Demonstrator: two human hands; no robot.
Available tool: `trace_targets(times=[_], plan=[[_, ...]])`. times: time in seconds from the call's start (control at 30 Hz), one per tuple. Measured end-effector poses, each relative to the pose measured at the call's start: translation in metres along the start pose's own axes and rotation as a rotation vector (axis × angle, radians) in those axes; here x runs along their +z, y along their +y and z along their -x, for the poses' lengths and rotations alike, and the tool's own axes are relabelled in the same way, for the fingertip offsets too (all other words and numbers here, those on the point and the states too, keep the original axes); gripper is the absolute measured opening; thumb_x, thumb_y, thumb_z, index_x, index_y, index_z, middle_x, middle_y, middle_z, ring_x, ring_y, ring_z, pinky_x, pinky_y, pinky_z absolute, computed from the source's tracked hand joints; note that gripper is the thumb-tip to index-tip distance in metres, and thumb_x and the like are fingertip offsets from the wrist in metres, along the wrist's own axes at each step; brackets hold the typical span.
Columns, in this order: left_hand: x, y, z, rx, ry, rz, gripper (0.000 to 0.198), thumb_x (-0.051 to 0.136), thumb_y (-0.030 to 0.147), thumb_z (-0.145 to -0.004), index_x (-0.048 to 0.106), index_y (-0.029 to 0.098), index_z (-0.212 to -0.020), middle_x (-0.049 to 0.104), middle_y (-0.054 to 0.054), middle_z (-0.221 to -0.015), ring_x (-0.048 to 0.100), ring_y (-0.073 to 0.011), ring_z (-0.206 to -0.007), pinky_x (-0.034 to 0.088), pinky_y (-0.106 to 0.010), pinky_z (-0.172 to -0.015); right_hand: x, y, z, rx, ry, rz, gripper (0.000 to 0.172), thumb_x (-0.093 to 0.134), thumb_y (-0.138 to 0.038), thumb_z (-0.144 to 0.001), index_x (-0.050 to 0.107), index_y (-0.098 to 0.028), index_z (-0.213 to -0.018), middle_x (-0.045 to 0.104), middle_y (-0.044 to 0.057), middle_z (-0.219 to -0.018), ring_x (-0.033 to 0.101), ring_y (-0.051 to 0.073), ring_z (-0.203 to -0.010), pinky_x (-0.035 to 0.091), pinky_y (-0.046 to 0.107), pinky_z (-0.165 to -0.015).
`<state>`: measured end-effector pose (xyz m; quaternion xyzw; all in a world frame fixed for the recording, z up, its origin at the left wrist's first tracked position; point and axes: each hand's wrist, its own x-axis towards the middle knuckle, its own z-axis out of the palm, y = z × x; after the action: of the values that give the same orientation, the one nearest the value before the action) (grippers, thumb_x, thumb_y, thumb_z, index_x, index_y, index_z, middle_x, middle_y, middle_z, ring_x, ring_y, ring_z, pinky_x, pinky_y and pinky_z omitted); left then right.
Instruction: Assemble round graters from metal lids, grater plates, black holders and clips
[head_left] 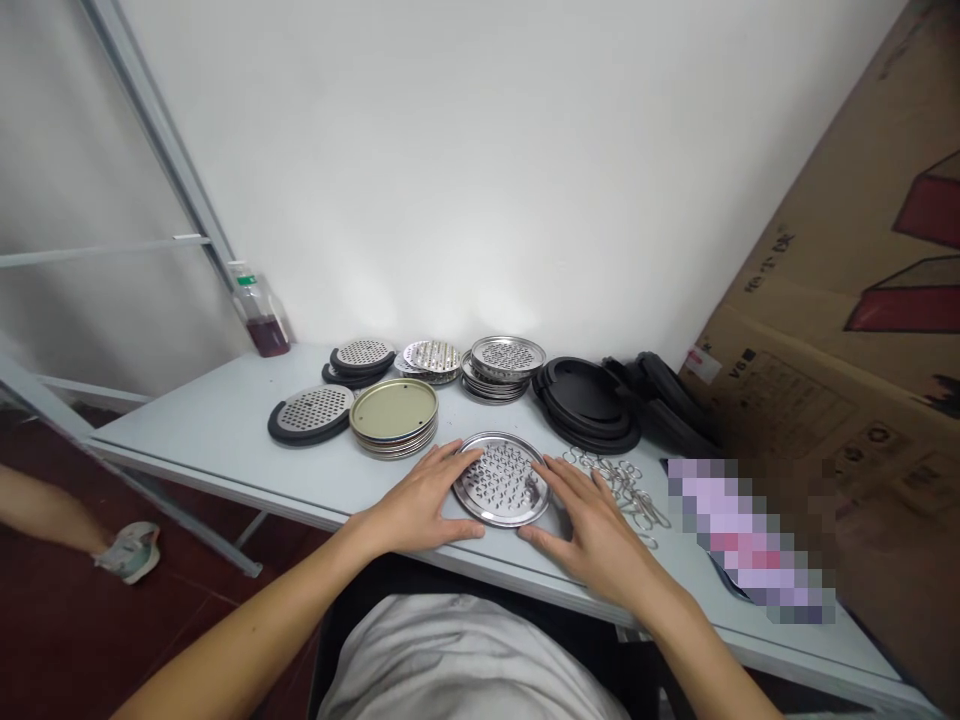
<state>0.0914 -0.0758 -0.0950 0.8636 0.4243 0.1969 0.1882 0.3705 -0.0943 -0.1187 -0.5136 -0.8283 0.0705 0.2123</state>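
Loose white shirt (pixel 465 665), creased across the front, short of detail; left hand (pixel 416 500) and right hand (pixel 596 530) bare.

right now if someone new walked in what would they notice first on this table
The eye goes first to the perforated steel disc near the front of the white table, between the left hand and right hand. Behind it, stacked perforated discs and black rings line the wall, and a large cardboard box fills the right side.
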Motion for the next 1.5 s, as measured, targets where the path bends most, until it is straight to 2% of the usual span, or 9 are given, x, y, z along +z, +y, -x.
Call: trace_targets(times=[0.13, 0.33, 0.53, 0.6, 0.77, 1.0, 1.23, 1.37, 1.5], plan=[[-0.003, 0.002, 0.000, -0.028, -0.024, 0.023, 0.096, 0.075, 0.054, -0.077, 0.029, 0.022, -0.155, 0.032, -0.015, -0.159, 0.022, -0.0341, -0.150, 0.024, -0.053, -0.121, 0.000, 0.000, 0.000, -0.005, -0.016, 0.024, 0.065, 0.054, -0.060, -0.090, 0.046, -0.028, -0.146, 0.040, 0.014, -0.156, 0.032, 0.034, -0.146, 0.020, 0.066, -0.117], [-0.002, -0.003, 0.000, -0.022, 0.013, 0.111, 0.091, 0.075, 0.052, -0.078, 0.033, 0.024, -0.153, 0.034, -0.013, -0.159, 0.027, -0.0327, -0.148, 0.027, -0.051, -0.120, 0.001, 0.000, -0.002, 0.002, -0.013, 0.016, 0.073, 0.054, -0.059, -0.090, 0.034, -0.025, -0.152, 0.040, 0.012, -0.156, 0.031, 0.033, -0.146, 0.020, 0.064, -0.118], [-0.005, 0.001, -0.016, 0.055, 0.166, 0.074, 0.047, 0.063, 0.037, -0.092, 0.056, 0.023, -0.137, 0.057, -0.011, -0.140, 0.048, -0.0257, -0.134, 0.036, -0.045, -0.116, 0.002, 0.001, -0.002, -0.004, 0.002, -0.008, 0.074, 0.056, -0.060, -0.089, 0.036, -0.024, -0.151, 0.044, 0.013, -0.154, 0.034, 0.034, -0.145, 0.020, 0.066, -0.118], [-0.010, 0.004, -0.025, 0.099, 0.108, 0.059, 0.046, 0.065, 0.035, -0.091, 0.058, 0.025, -0.135, 0.056, -0.010, -0.142, 0.047, -0.0253, -0.135, 0.035, -0.044, -0.116, 0.002, 0.002, -0.001, -0.006, 0.010, -0.014, 0.075, 0.056, -0.060, -0.088, 0.036, -0.024, -0.151, 0.044, 0.013, -0.154, 0.034, 0.035, -0.145, 0.021, 0.066, -0.117], [-0.031, 0.008, -0.052, 0.155, -0.206, 0.035, 0.069, 0.077, 0.034, -0.079, 0.051, 0.029, -0.143, 0.040, -0.009, -0.156, 0.036, -0.0297, -0.144, 0.030, -0.046, -0.118, 0.002, 0.001, -0.001, -0.010, 0.009, -0.014, 0.075, 0.054, -0.060, -0.089, 0.035, -0.024, -0.151, 0.044, 0.012, -0.154, 0.033, 0.034, -0.145, 0.020, 0.065, -0.118], [-0.058, 0.007, -0.076, 0.191, -0.417, -0.075, 0.066, 0.078, 0.016, -0.073, 0.059, 0.027, -0.135, 0.054, -0.008, -0.145, 0.053, -0.0296, -0.131, 0.040, -0.039, -0.109, 0.000, 0.001, -0.001, 0.005, -0.007, -0.015, 0.072, 0.056, -0.059, -0.089, 0.038, -0.026, -0.150, 0.045, 0.012, -0.153, 0.034, 0.035, -0.145, 0.020, 0.065, -0.117], [-0.050, 0.008, -0.069, 0.149, -0.314, -0.086, 0.043, 0.076, 0.031, -0.081, 0.068, 0.025, -0.123, 0.068, -0.007, -0.120, 0.065, -0.0247, -0.107, 0.047, -0.030, -0.094, -0.003, -0.002, 0.001, -0.003, 0.059, -0.077, 0.077, 0.062, -0.052, -0.086, 0.031, -0.027, -0.152, 0.050, 0.015, -0.144, 0.045, 0.033, -0.136, 0.030, 0.060, -0.115], [-0.038, 0.008, -0.050, 0.112, -0.171, -0.118, 0.033, 0.071, 0.036, -0.087, 0.069, 0.022, -0.117, 0.068, -0.008, -0.113, 0.065, -0.0235, -0.103, 0.046, -0.031, -0.092, -0.001, -0.002, 0.001, -0.044, 0.060, -0.078, 0.075, 0.056, -0.043, -0.091, 0.020, -0.028, -0.155, 0.044, 0.012, -0.152, 0.037, 0.031, -0.143, 0.018, 0.061, -0.120], [-0.028, 0.017, -0.031, 0.018, -0.087, -0.164, 0.031, 0.068, 0.040, -0.088, 0.070, 0.021, -0.113, 0.066, -0.009, -0.110, 0.065, -0.0235, -0.099, 0.048, -0.032, -0.090, 0.002, 0.001, 0.001, -0.047, 0.052, -0.045, 0.066, 0.050, -0.033, -0.092, 0.026, -0.026, -0.154, 0.042, 0.012, -0.154, 0.034, 0.029, -0.145, 0.016, 0.059, -0.121]])
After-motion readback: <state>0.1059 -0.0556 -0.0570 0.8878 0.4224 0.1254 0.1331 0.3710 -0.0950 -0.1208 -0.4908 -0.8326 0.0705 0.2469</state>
